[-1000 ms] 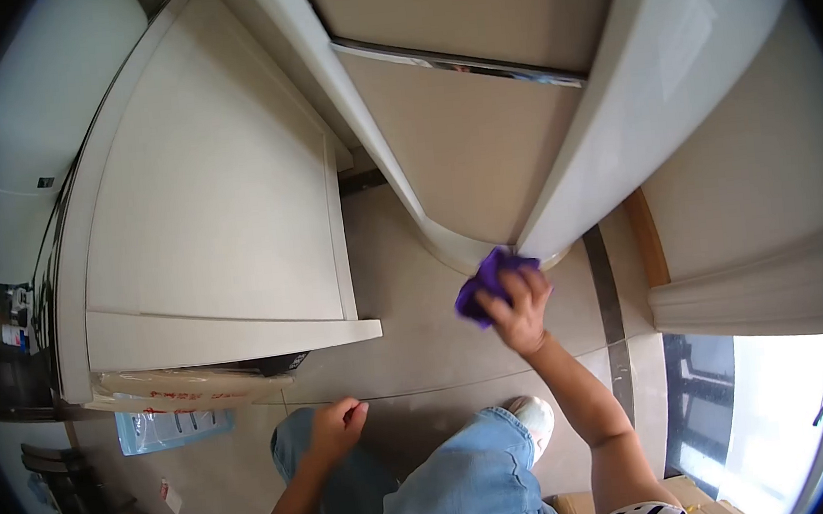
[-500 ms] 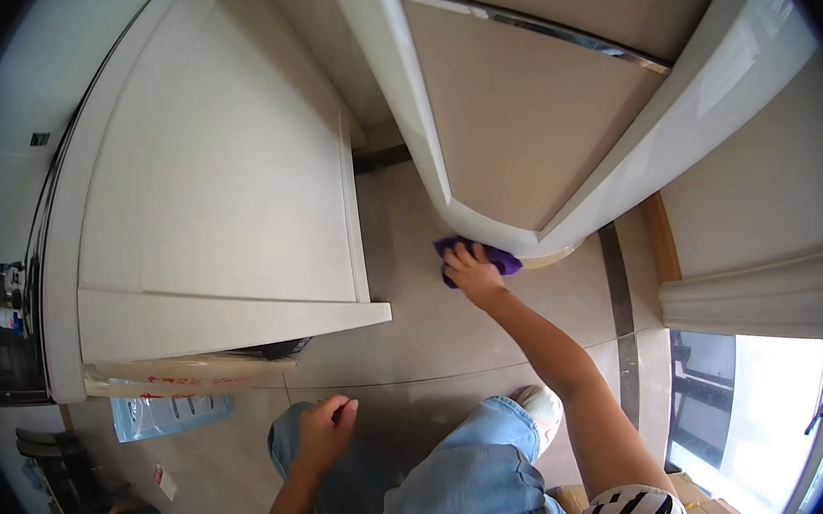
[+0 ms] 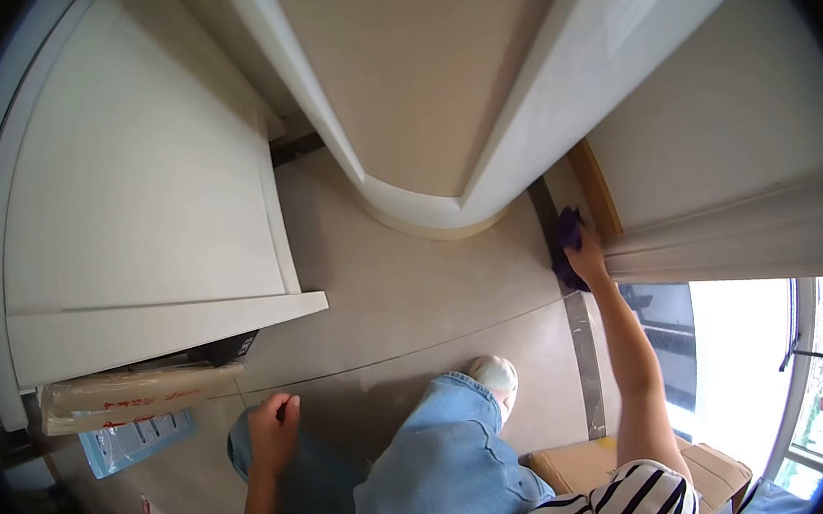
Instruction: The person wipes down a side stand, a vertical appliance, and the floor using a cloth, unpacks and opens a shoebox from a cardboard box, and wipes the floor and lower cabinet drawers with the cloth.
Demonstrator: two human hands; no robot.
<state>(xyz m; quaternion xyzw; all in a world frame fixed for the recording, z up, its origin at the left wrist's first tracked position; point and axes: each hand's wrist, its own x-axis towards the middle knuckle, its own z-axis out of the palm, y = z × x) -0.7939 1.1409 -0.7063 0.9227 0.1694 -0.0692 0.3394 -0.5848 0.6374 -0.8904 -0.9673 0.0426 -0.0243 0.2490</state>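
A purple cloth [image 3: 569, 233] is on the floor at the right, over the dark tile strip and beside the wooden baseboard [image 3: 594, 187]. My right hand [image 3: 587, 253] presses on it, fingers partly hidden by the cloth and the hand itself. My left hand [image 3: 275, 428] is curled closed above my left knee, touching no object that shows; whether anything is inside it is hidden. Ahead stands the beige panel [image 3: 416, 80] with a glossy white curved frame [image 3: 427, 209], apart from the cloth.
At the left is a white cabinet [image 3: 131, 184], with a wrapped package [image 3: 130, 396] and a blue-edged packet [image 3: 139, 439] below it. A cardboard box [image 3: 577, 465] stands by my right side. A curtain [image 3: 733, 239] hangs at the right, near a bright window [image 3: 743, 355].
My right hand has moved with the purple cloth from the base of the white frame rightward to the dark strip by the baseboard. The view has shifted; my left hand remains curled.
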